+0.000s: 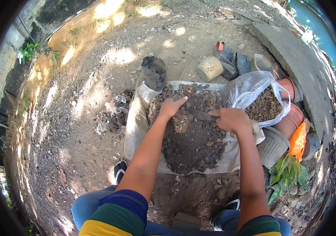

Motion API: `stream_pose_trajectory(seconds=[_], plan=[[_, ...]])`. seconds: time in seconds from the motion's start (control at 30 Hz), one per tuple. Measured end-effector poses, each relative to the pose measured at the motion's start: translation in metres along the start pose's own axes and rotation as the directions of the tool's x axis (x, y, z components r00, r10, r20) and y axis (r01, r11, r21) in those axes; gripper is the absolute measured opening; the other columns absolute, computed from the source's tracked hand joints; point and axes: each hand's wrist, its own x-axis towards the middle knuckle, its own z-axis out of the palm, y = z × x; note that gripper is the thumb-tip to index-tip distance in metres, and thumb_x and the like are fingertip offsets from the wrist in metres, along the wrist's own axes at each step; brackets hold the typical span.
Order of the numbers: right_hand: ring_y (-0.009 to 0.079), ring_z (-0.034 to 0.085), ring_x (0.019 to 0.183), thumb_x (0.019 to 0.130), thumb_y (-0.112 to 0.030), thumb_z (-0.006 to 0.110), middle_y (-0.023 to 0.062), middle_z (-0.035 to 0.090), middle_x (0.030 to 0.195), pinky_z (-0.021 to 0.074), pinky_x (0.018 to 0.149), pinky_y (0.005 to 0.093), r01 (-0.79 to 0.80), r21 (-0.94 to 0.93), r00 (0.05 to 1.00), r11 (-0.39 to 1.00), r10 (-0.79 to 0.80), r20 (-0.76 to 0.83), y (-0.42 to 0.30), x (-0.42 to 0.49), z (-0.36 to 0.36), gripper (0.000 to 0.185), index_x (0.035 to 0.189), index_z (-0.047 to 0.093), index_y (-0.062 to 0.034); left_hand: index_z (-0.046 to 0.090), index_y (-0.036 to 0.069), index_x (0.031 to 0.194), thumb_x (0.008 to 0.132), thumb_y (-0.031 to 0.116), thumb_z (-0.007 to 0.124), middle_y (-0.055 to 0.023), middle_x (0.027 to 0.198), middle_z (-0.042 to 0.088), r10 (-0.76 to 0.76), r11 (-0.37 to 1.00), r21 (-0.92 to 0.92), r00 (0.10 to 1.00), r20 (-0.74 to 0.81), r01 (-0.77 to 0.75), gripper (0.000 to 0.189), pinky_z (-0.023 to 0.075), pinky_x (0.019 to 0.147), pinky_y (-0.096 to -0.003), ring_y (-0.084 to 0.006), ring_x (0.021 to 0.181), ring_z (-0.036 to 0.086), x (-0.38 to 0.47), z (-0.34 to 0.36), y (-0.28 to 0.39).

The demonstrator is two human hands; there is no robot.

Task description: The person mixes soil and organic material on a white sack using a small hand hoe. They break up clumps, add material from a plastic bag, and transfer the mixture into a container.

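Note:
Dark soil (191,147) with clods and small stones is heaped on a pale plastic sack (135,132) laid on the ground. My right hand (234,119) grips the handle end of a flat, soil-stained blade (203,115), whose far end points left into the heap. At the heap's upper left, my left hand (172,107) rests against the soil, thumb spread; its fingers are partly hidden. Just beyond my right hand, a clear plastic bag (254,88) holds brown, crumbly material (264,106). A black plastic grow bag (154,73) stands at the sack's upper left corner.
Stacked plastic pots (291,118), an orange plastic bag (298,143) and a leafy plant (288,174) lie at the right, beside a concrete slab (288,56). A beige pot (210,68) and black bags (228,63) lie beyond the sack. Torn plastic scraps (115,109) lie at the left.

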Motion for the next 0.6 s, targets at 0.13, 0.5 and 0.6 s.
stream_pose_trajectory(seconds=[0.13,0.5,0.6], plan=[[0.0287,0.067,0.089,0.077,-0.023,0.051,0.0132,0.069,0.098,0.0523,0.081,0.0387,0.015,-0.041,1.000,0.999,-0.014,0.020,0.036,-0.004,0.006,0.046,0.120,0.062,-0.0357,0.036,-0.012,0.134,0.062,0.068,0.073,-0.0310,0.140,0.034,-0.150,0.989,0.051,0.950,0.274,0.141,0.114,0.0341,0.100,-0.0576,-0.0442,0.130,0.035,-0.020,-0.042,0.006],[0.0138,0.054,0.046,0.089,-0.029,0.051,0.0058,0.062,0.063,0.0480,0.052,0.0285,-0.198,0.794,0.971,0.575,0.004,0.239,0.031,0.028,0.179,0.042,0.130,0.054,-0.0306,0.016,0.030,0.149,0.041,0.073,0.078,-0.0289,0.149,0.007,-0.276,0.918,0.316,0.958,0.079,0.239,0.132,0.0220,0.107,-0.0578,-0.0489,0.136,0.017,-0.060,0.014,-0.029],[0.0137,0.055,0.047,0.089,-0.030,0.052,0.0060,0.062,0.064,0.0481,0.054,0.0280,-0.230,0.769,0.969,0.596,0.069,0.237,0.017,0.029,0.178,0.042,0.131,0.054,-0.0284,0.021,0.030,0.147,0.043,0.064,0.083,-0.0268,0.148,0.011,-0.289,0.934,0.238,0.955,0.066,0.266,0.126,0.0275,0.106,-0.0527,-0.0456,0.133,0.027,-0.063,0.018,-0.028]])
